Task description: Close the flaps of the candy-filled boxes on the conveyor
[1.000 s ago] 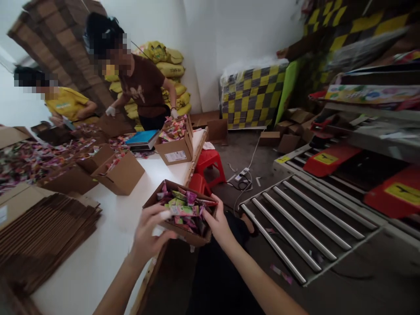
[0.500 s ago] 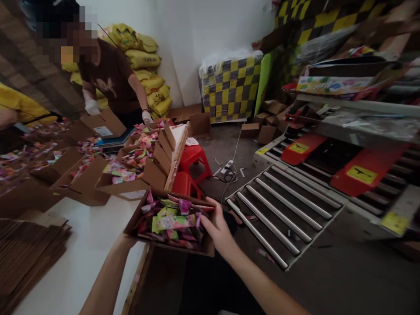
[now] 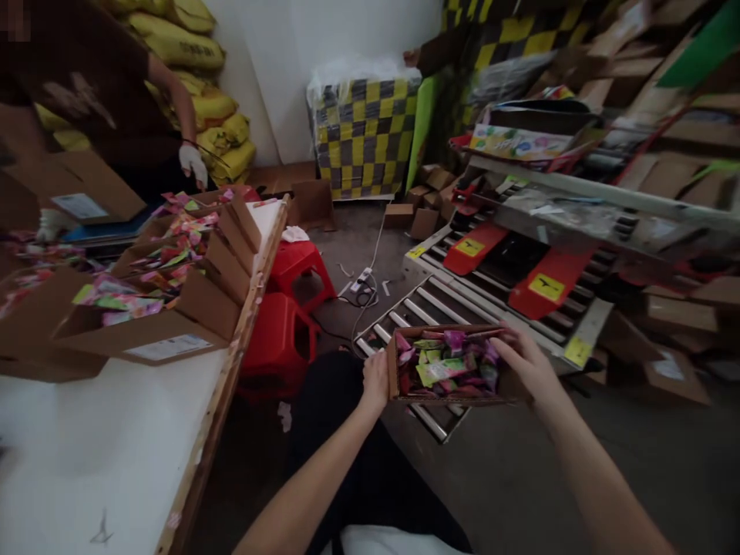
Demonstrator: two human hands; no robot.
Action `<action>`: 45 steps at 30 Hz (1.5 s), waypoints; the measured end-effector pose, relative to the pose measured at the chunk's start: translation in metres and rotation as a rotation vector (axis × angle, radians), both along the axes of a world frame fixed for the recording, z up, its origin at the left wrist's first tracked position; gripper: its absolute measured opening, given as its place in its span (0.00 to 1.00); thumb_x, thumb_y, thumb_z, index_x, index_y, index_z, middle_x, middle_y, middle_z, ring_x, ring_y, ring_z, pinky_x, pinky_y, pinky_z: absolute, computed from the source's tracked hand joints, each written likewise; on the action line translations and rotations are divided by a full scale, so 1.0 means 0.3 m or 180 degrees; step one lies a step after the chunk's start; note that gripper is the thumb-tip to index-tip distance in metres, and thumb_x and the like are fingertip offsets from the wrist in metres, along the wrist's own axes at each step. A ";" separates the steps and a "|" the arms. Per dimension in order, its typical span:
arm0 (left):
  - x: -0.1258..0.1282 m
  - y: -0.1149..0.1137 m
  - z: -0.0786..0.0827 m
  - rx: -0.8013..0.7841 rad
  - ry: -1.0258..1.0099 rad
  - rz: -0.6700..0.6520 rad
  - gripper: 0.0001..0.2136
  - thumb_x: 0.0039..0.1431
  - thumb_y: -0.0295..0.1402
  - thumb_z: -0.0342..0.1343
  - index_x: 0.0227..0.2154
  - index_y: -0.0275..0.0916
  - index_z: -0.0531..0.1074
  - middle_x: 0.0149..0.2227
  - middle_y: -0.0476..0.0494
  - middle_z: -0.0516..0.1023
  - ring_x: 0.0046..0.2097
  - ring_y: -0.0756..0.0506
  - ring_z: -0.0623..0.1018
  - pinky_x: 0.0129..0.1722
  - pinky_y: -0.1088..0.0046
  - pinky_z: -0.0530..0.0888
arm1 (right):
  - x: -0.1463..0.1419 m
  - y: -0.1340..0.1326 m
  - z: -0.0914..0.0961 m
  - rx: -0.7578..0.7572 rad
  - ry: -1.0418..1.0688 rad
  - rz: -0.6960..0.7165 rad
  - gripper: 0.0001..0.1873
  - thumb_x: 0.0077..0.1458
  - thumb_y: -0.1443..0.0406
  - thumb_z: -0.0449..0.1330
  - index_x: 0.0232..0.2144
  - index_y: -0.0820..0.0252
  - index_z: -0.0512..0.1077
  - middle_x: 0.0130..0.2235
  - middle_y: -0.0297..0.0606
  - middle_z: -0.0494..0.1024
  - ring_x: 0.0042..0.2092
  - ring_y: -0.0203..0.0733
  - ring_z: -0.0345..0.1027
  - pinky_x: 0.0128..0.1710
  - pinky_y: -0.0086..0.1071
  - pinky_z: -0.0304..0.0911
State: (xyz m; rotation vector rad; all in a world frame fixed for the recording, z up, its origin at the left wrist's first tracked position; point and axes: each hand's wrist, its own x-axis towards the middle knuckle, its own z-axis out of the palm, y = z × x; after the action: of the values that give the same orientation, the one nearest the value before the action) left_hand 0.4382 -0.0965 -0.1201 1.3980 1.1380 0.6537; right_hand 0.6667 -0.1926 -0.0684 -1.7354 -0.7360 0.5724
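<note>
I hold a small open cardboard box [image 3: 405, 397] filled with several bright candy packets [image 3: 445, 364], just above the near end of a metal roller conveyor [image 3: 425, 304]. My left hand [image 3: 375, 380] grips the box's left wall, fingers closed on it. My right hand [image 3: 529, 362] clasps the right side, fingers curled over the rim. The box sits level between both hands, to the right of the white table [image 3: 104, 455].
On the table stand open cartons of candy packets [image 3: 144, 308]. Two red plastic stools [image 3: 280, 339] stand by the table edge. A co-worker's gloved hand [image 3: 193, 163] is at the far left. A power strip and cable [image 3: 363, 281] lie on the floor. Boxes are piled at right.
Both hands carried the candy box from the table's edge rightward to above the roller conveyor. My view swung right and down with it.
</note>
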 end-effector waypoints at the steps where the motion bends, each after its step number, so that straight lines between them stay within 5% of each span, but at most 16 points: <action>1: 0.008 -0.006 0.009 0.0058 0.0014 0.0118 0.14 0.61 0.41 0.44 0.43 0.40 0.67 0.44 0.36 0.71 0.53 0.39 0.68 0.56 0.56 0.62 | 0.015 -0.015 -0.003 -0.0097 -0.0189 -0.0194 0.33 0.38 0.42 0.61 0.39 0.57 0.67 0.36 0.41 0.74 0.39 0.50 0.70 0.40 0.44 0.68; 5: -0.038 -0.029 0.116 0.0578 -0.0274 0.0264 0.09 0.57 0.39 0.50 0.38 0.42 0.63 0.37 0.43 0.69 0.41 0.45 0.71 0.45 0.67 0.68 | 0.004 -0.083 0.044 -0.0340 -0.0765 -0.0535 0.24 0.42 0.43 0.59 0.26 0.56 0.64 0.25 0.35 0.69 0.27 0.41 0.64 0.28 0.34 0.63; 8: -0.058 -0.027 0.213 0.0722 -0.0343 -0.0568 0.10 0.55 0.41 0.54 0.28 0.41 0.63 0.25 0.52 0.65 0.28 0.50 0.67 0.31 0.74 0.67 | -0.035 -0.098 0.105 -0.0553 -0.0774 0.0655 0.19 0.48 0.47 0.55 0.23 0.56 0.67 0.23 0.34 0.69 0.26 0.39 0.63 0.27 0.32 0.61; 11: -0.021 0.007 0.273 0.1178 0.0113 -0.1512 0.10 0.54 0.38 0.57 0.25 0.40 0.64 0.25 0.52 0.66 0.27 0.51 0.66 0.29 0.75 0.63 | -0.058 -0.060 0.143 -0.0862 -0.0784 0.1865 0.16 0.48 0.50 0.55 0.27 0.56 0.70 0.27 0.35 0.74 0.29 0.40 0.65 0.28 0.32 0.62; 14: 0.028 0.047 0.300 0.1748 0.0740 -0.2084 0.10 0.54 0.34 0.58 0.22 0.39 0.64 0.25 0.51 0.66 0.29 0.50 0.66 0.29 0.74 0.61 | -0.051 -0.016 0.151 -0.1071 -0.0602 0.2511 0.19 0.47 0.50 0.55 0.33 0.57 0.71 0.30 0.36 0.74 0.31 0.42 0.68 0.30 0.33 0.65; 17: 0.031 0.064 0.323 0.1652 0.0988 -0.2400 0.10 0.53 0.39 0.59 0.26 0.39 0.66 0.25 0.51 0.66 0.27 0.49 0.66 0.27 0.74 0.61 | -0.031 -0.018 0.144 -0.1052 -0.0651 0.2916 0.28 0.41 0.49 0.62 0.42 0.59 0.71 0.39 0.42 0.75 0.39 0.47 0.70 0.38 0.36 0.68; 20: -0.002 0.062 0.346 0.1537 0.0857 -0.2691 0.22 0.41 0.46 0.65 0.35 0.38 0.69 0.33 0.47 0.70 0.32 0.47 0.70 0.31 0.73 0.66 | -0.014 -0.040 0.127 -0.0943 -0.1047 0.2841 0.38 0.34 0.48 0.67 0.48 0.59 0.70 0.47 0.46 0.74 0.46 0.53 0.68 0.45 0.41 0.66; 22: -0.012 0.065 0.353 0.1676 0.0797 -0.2784 0.28 0.35 0.46 0.68 0.39 0.37 0.69 0.36 0.44 0.71 0.36 0.45 0.71 0.35 0.71 0.68 | -0.005 -0.030 0.116 -0.0998 -0.1076 0.2766 0.35 0.37 0.48 0.66 0.47 0.57 0.72 0.46 0.44 0.76 0.46 0.53 0.69 0.44 0.41 0.66; 25: 0.013 0.077 0.339 0.1699 0.1018 -0.2599 0.13 0.48 0.42 0.62 0.32 0.38 0.71 0.31 0.46 0.72 0.33 0.46 0.72 0.33 0.72 0.67 | 0.004 0.031 0.109 -0.1249 -0.1147 0.2804 0.20 0.44 0.51 0.62 0.38 0.55 0.77 0.39 0.38 0.80 0.40 0.49 0.72 0.38 0.36 0.66; 27: 0.041 0.075 0.318 0.1801 0.1281 -0.2259 0.07 0.58 0.35 0.54 0.27 0.38 0.71 0.28 0.47 0.73 0.32 0.47 0.72 0.33 0.72 0.67 | -0.001 0.072 0.107 -0.1472 -0.1422 0.2703 0.13 0.45 0.54 0.61 0.30 0.54 0.77 0.32 0.36 0.80 0.35 0.46 0.72 0.33 0.34 0.65; 30: 0.061 0.039 0.272 0.2458 0.1651 -0.1420 0.03 0.56 0.33 0.56 0.32 0.39 0.71 0.35 0.42 0.74 0.40 0.41 0.73 0.41 0.65 0.67 | -0.040 0.075 0.097 -0.1427 -0.1960 0.2273 0.11 0.44 0.55 0.63 0.27 0.56 0.74 0.29 0.37 0.78 0.33 0.45 0.71 0.31 0.34 0.63; 33: 0.046 -0.013 0.215 0.2939 0.1634 -0.0344 0.19 0.49 0.41 0.62 0.41 0.37 0.67 0.43 0.33 0.71 0.48 0.34 0.69 0.48 0.54 0.64 | -0.102 0.016 0.086 -0.1061 -0.2852 0.1226 0.23 0.40 0.54 0.66 0.37 0.62 0.72 0.40 0.48 0.76 0.43 0.55 0.69 0.42 0.44 0.63; 36: 0.026 -0.029 0.172 0.3016 0.1195 0.0323 0.35 0.46 0.46 0.63 0.52 0.34 0.57 0.54 0.23 0.61 0.58 0.30 0.62 0.55 0.49 0.59 | -0.143 -0.024 0.094 -0.0733 -0.3499 0.0386 0.40 0.42 0.54 0.67 0.54 0.66 0.62 0.59 0.60 0.60 0.58 0.66 0.54 0.55 0.56 0.48; 38: 0.017 -0.013 0.159 0.3027 0.0912 0.0105 0.37 0.49 0.45 0.61 0.57 0.35 0.51 0.58 0.24 0.57 0.61 0.32 0.59 0.56 0.51 0.60 | -0.146 -0.020 0.099 -0.0582 -0.3584 0.0536 0.45 0.45 0.54 0.66 0.60 0.64 0.52 0.64 0.58 0.50 0.63 0.65 0.44 0.58 0.57 0.41; 40: 0.011 0.011 0.156 0.3055 0.0711 -0.0363 0.33 0.51 0.45 0.59 0.56 0.38 0.53 0.56 0.29 0.61 0.58 0.35 0.63 0.55 0.56 0.63 | -0.136 -0.009 0.084 -0.0520 -0.3536 0.0929 0.44 0.48 0.55 0.63 0.61 0.62 0.50 0.62 0.54 0.55 0.63 0.61 0.45 0.59 0.56 0.41; 45: -0.007 0.037 0.162 0.3412 0.0529 -0.1125 0.16 0.51 0.48 0.57 0.31 0.39 0.68 0.37 0.39 0.73 0.43 0.41 0.72 0.45 0.63 0.70 | -0.119 -0.050 -0.034 -0.0207 -0.3506 0.1069 0.17 0.60 0.61 0.50 0.49 0.58 0.67 0.52 0.46 0.72 0.54 0.51 0.63 0.59 0.51 0.47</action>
State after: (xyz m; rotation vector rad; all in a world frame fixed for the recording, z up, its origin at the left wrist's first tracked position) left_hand 0.4361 -0.0853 -0.0714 2.5219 0.5981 0.9509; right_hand 0.6309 -0.2077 -0.0786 -1.9399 -1.8003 -0.2242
